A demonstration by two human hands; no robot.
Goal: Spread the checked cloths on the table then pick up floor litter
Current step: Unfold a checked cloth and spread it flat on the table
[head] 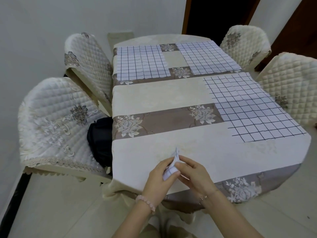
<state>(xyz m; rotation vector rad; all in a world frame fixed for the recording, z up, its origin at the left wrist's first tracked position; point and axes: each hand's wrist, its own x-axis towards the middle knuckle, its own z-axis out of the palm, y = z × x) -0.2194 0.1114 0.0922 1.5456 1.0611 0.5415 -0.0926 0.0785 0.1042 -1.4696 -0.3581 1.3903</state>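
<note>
Three white cloths with a dark check lie flat on the table (154, 98): one at the far left (142, 61), one at the far right (207, 57), and a large one along the right side (253, 107). Over the near edge, my left hand (159, 176) and my right hand (193, 174) both pinch a small folded checked cloth (172, 167), which is bunched up between the fingers with one corner sticking up.
Quilted cream chairs stand at the left (56, 124) (87, 60) and at the right (245, 43) (289, 86). A black bag (99, 140) sits on the near left chair's seat. A pale tiled floor (60, 208) surrounds the table, and a dark doorway (217, 14) lies beyond it.
</note>
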